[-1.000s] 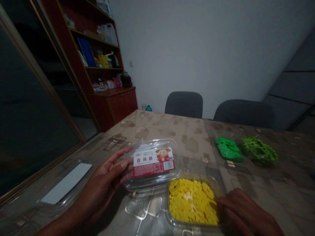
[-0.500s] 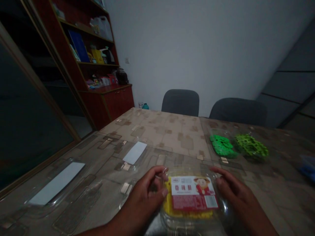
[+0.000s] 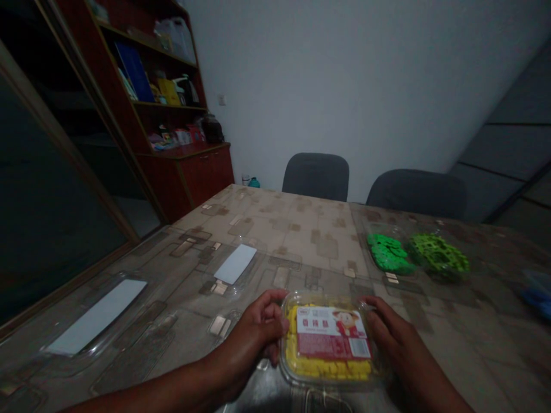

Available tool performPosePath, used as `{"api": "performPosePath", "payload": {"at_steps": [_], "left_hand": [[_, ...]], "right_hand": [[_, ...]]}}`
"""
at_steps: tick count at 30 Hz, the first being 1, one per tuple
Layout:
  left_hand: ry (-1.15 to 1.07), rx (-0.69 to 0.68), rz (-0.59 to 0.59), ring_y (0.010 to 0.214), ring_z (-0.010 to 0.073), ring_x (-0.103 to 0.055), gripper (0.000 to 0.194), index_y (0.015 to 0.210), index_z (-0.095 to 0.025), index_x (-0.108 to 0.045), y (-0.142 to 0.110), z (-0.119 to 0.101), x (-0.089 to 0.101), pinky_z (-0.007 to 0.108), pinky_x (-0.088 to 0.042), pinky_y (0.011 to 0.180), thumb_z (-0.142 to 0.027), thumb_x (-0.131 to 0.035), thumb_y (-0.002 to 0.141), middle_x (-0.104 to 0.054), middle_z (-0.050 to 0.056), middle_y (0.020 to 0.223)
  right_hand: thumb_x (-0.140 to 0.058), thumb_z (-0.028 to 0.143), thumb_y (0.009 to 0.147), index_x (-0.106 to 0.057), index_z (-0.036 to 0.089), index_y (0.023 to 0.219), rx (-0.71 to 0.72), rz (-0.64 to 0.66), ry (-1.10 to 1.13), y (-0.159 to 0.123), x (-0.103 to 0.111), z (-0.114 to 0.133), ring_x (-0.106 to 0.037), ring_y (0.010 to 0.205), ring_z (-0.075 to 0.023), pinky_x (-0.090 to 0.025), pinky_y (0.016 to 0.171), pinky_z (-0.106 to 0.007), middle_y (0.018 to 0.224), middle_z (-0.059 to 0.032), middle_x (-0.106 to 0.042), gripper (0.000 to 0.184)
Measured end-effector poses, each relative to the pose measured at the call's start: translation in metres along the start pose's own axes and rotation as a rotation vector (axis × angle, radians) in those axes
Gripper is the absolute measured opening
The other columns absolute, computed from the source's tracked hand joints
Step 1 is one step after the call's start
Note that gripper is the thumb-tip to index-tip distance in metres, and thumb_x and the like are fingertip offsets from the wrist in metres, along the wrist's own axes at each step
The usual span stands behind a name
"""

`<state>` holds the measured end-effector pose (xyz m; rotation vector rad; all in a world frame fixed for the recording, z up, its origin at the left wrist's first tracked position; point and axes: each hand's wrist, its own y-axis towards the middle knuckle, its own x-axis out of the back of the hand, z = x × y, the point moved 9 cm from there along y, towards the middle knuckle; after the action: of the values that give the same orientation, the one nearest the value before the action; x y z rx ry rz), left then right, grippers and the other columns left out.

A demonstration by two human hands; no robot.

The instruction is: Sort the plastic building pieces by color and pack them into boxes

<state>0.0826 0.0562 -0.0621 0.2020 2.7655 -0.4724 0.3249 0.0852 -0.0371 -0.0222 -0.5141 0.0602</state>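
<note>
In front of me is a clear plastic food container (image 3: 327, 368) filled with yellow pieces. On its lid sits a white and red label (image 3: 333, 334) with a cartoon figure in a hat. My left hand (image 3: 260, 327) grips the container's left edge, thumb on the near side and fingers curled. At the opposite edge my right hand (image 3: 390, 330) holds on, its index finger along the far corner; the undersides of both hands are hidden. A shiny metallic surface (image 3: 267, 393) shows beneath the container.
Two clear containers, one with bright green pieces (image 3: 390, 253) and one with yellow-green pieces (image 3: 439, 255), stand at right. Blue contents (image 3: 538, 301) show at the right edge. Clear plastic lids with white labels (image 3: 236, 264) lie left on the patterned table (image 3: 297, 221). Grey chairs (image 3: 316, 175) stand behind.
The container has shifted slightly left and its label now lies a little farther left. Both hands have moved with it, keeping hold of its sides. The green containers stay put.
</note>
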Motion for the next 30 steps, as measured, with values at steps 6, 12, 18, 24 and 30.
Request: {"api": "performPosePath", "payload": {"at_steps": [6,12,18,24,30], "left_hand": [[-0.037,0.012,-0.01,0.055,0.0082,-0.051,0.054,0.116,-0.018,-0.054,0.0,0.002,0.0,0.017,-0.037,0.046,-0.033,-0.081,0.071,-0.059,-0.003,0.076],[-0.031,-0.02,0.043,0.054,0.0093,-0.053,0.055,0.111,-0.022,-0.054,-0.008,0.015,-0.002,0.018,-0.038,0.042,-0.046,-0.085,0.073,-0.06,-0.003,0.08],[-0.136,0.019,0.081,0.065,0.014,-0.061,0.059,0.11,-0.025,-0.052,-0.018,0.028,-0.002,0.02,-0.042,0.048,-0.044,-0.09,0.069,-0.063,-0.002,0.087],[-0.133,0.125,0.098,0.071,0.016,-0.064,0.056,0.109,-0.025,-0.05,-0.019,0.027,-0.003,0.021,-0.042,0.051,-0.039,-0.088,0.071,-0.063,-0.001,0.09],[-0.028,0.162,0.13,0.07,0.015,-0.063,0.057,0.112,-0.024,-0.047,-0.023,0.011,-0.007,0.02,-0.047,0.051,-0.049,-0.083,0.076,-0.065,0.0,0.088]], "right_hand": [[-0.044,0.059,0.09,-0.054,0.021,0.12,-0.087,0.094,0.14,-0.001,-0.006,-0.003,-0.07,0.092,-0.0274,-0.053,0.073,-0.031,0.1,-0.0083,-0.076,0.05],[-0.043,0.058,0.09,-0.057,0.023,0.084,-0.015,0.035,-0.014,0.014,-0.002,0.006,-0.062,0.076,-0.0246,-0.047,0.068,-0.033,0.077,-0.0021,-0.065,0.038],[-0.052,0.067,0.081,-0.043,0.025,0.066,-0.051,0.083,0.148,0.014,-0.015,0.004,-0.045,0.06,-0.0168,-0.041,0.056,-0.028,0.063,0.0046,-0.043,0.046],[-0.056,0.068,0.076,-0.045,0.024,0.065,-0.102,0.1,0.184,0.016,-0.019,0.001,-0.042,0.058,-0.0146,-0.038,0.054,-0.026,0.062,0.0056,-0.042,0.046],[-0.058,0.062,0.077,-0.046,0.024,0.065,-0.118,0.086,0.205,0.018,-0.02,-0.009,-0.041,0.056,-0.014,-0.037,0.052,-0.025,0.061,0.0062,-0.042,0.042]]}}
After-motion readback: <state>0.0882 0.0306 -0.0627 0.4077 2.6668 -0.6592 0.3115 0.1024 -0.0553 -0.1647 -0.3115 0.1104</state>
